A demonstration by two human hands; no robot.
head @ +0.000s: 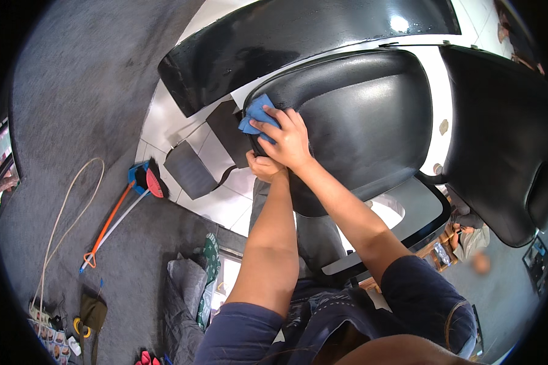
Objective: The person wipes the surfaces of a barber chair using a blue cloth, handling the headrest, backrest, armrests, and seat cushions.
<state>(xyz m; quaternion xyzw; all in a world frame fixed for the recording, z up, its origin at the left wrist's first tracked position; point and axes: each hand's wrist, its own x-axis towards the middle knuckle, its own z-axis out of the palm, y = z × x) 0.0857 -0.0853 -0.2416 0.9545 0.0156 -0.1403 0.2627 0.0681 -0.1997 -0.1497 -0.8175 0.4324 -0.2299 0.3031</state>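
Observation:
My right hand (288, 139) presses a folded blue cloth (261, 116) against the left rim of a black leather-like seat or chair back (365, 123), which has a stitched seam. Just below it, my left hand (266, 167) has its fingers curled around the lower left edge of the same padded piece. Whether those fingers also hold any cloth cannot be seen. The two hands touch or overlap near the wrists. Beyond the pad lies a curved glossy black panel (292, 41) with wet-looking specks on it.
To the right is another black padded piece (493, 127). A small dark stool-like piece (191, 169) stands on white floor tiles. A broom and dustpan (153, 180) lean at the left, near a looped pale cable (64, 214). Another person (472, 239) is at the far right.

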